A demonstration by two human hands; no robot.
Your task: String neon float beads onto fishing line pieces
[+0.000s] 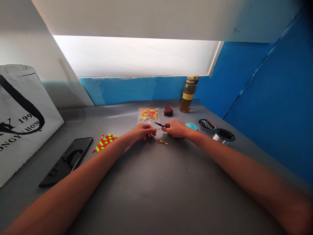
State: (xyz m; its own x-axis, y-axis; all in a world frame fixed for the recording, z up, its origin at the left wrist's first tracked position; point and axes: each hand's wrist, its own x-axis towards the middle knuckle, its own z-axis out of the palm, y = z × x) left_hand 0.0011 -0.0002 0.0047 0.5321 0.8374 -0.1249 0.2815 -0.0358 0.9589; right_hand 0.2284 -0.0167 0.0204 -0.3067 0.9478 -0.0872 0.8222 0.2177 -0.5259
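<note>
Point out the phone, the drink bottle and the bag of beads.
phone point(67, 160), head view, middle of its dark screen.
drink bottle point(187, 96), head view, yellow band on its body.
bag of beads point(148, 114), head view, bead-filled middle.

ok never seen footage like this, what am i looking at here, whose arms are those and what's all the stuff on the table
There is no machine: the single picture comes from a camera worn on a person's head, looking down at their own two bare arms. The left hand and right hand meet over a grey table. The right hand pinches a thin dark tool; whether the left holds anything is too small to tell. Before them lies a short string of beads. Also there: rows of red and green beads, a bag of beads, a phone, spools of line, a bottle and a tote bag.
</note>
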